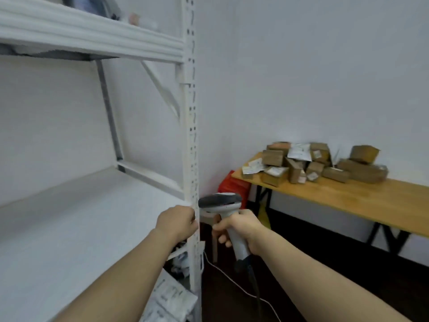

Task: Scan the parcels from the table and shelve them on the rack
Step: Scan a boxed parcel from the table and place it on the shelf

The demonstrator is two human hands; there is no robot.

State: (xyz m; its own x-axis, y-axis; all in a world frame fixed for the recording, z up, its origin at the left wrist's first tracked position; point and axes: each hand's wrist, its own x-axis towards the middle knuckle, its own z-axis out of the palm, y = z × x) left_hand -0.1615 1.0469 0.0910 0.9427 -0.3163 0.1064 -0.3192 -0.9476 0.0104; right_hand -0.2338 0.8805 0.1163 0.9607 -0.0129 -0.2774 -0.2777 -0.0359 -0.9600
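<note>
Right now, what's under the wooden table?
Black legs and a red crate at its end, partly hidden by the scanner. What's in the crate can't be seen.

light: soft, even | blur: motion-smeared overall | edges: wide-angle bowing

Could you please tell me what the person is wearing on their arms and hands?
Both forearms are bare as far as the frame shows; no sleeve comes into view. The left hand and right hand wear no gloves, and neither wrist carries a watch or band. Blur hides any thin ring.
</note>
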